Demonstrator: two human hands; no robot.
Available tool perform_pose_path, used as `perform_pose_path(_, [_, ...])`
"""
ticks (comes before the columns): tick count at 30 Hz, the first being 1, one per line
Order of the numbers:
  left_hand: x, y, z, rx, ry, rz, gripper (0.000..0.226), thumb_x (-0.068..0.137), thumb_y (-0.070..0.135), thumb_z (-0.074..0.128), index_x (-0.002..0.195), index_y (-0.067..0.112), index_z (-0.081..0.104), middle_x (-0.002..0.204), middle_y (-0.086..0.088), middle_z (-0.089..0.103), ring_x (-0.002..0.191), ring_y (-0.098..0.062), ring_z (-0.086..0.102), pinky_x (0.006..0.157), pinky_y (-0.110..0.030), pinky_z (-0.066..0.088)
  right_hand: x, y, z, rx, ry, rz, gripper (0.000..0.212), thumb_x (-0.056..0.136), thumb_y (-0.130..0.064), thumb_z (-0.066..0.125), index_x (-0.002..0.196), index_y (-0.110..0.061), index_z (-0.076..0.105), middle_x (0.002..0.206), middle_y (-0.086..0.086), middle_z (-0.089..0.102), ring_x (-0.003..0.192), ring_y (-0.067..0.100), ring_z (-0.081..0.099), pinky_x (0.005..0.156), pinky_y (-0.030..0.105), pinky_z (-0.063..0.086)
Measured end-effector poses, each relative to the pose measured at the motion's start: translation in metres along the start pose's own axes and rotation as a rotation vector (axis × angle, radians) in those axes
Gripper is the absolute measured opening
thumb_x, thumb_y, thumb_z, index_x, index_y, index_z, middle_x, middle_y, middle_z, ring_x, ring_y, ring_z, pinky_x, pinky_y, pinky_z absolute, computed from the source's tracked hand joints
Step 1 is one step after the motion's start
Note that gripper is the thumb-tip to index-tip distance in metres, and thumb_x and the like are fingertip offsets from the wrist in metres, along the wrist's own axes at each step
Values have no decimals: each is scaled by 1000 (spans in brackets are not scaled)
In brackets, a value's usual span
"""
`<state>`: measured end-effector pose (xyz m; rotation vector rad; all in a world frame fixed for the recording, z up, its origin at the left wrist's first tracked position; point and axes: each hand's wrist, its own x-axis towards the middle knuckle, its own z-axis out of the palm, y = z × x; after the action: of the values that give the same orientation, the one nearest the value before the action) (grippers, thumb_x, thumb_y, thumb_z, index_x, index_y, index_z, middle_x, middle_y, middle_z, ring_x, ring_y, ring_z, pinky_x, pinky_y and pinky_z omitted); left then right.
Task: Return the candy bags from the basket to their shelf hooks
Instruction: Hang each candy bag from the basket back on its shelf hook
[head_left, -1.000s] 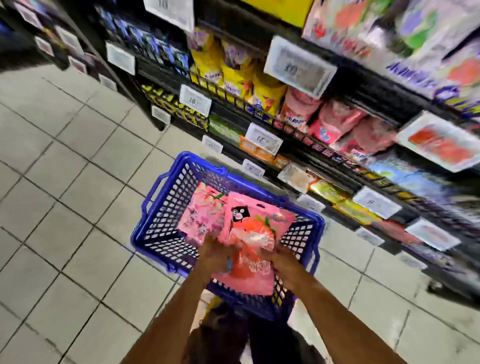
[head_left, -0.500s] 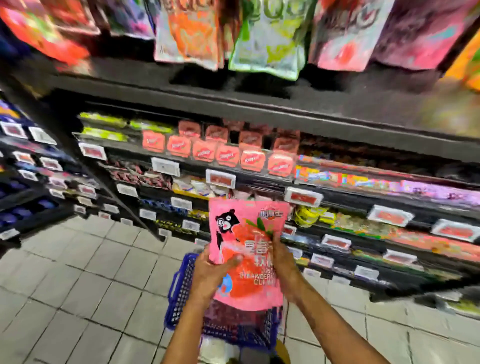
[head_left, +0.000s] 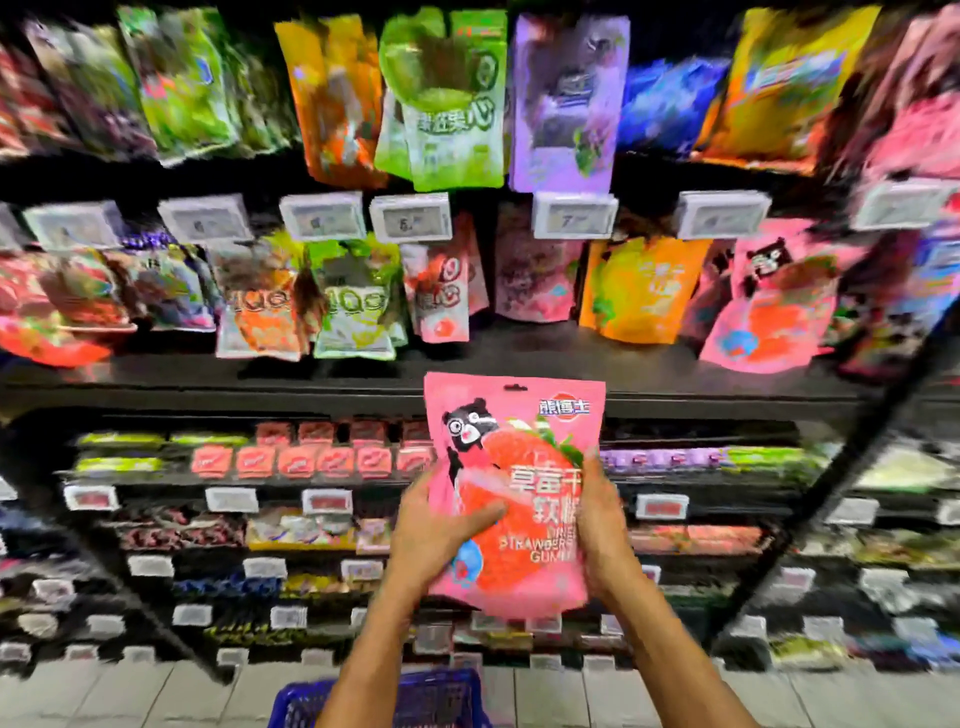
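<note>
Before shelf, left hand, right hand grip bag

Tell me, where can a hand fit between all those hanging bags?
A dark bare strip runs along the shelf ledge under the middle row, just above the held pink bear bag. The middle-row bags overlap tightly; no room there.
</note>
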<state>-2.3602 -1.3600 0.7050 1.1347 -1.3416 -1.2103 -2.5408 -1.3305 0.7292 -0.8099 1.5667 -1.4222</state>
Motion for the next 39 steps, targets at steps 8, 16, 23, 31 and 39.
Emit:
perform_pose_path(8, [-11, 42, 137, -79, -43, 96, 72, 42, 45, 93, 105, 21, 68, 101, -3, 76, 94, -22, 72, 84, -44, 58, 16, -43, -136, 49, 77, -237, 43, 102, -37, 42, 81, -15, 72, 80, 4, 75, 76, 15, 65, 71, 32, 54])
perform_pose_path(16, [-25, 67, 242, -113, -82, 162, 76, 43, 42, 92, 109, 17, 65, 101, -1, 76, 93, -18, 72, 81, -31, 58, 30, -74, -238, 165, 99, -387, 27, 102, -18, 41, 85, -16, 62, 80, 2, 69, 70, 14, 63, 63, 32, 48])
perform_pose_path(23, [-20, 72, 283, -123, -126, 178, 66, 47, 38, 94, 104, 24, 66, 98, 8, 76, 87, -10, 73, 69, -17, 55, 47, -88, -274, 248, 112, -413, 13, 81, -26, 49, 80, -22, 61, 79, 7, 62, 71, 20, 56, 60, 32, 45])
perform_pose_path(31, [20, 82, 314, -117, -180, 217, 61, 51, 33, 94, 105, 25, 67, 100, 10, 76, 89, -9, 73, 71, -17, 55, 88, -110, -281, 246, 241, -490, 47, 65, -47, 83, 98, -17, 67, 90, 1, 76, 79, 14, 73, 62, 26, 56])
perform_pose_path(39, [73, 88, 347, -93, -253, 250, 68, 48, 41, 93, 108, 23, 66, 100, 6, 76, 92, -12, 73, 82, -32, 59, 145, -133, -283, 312, 470, -425, 55, 50, -49, 92, 92, -20, 69, 85, -1, 77, 78, 18, 75, 73, 45, 62])
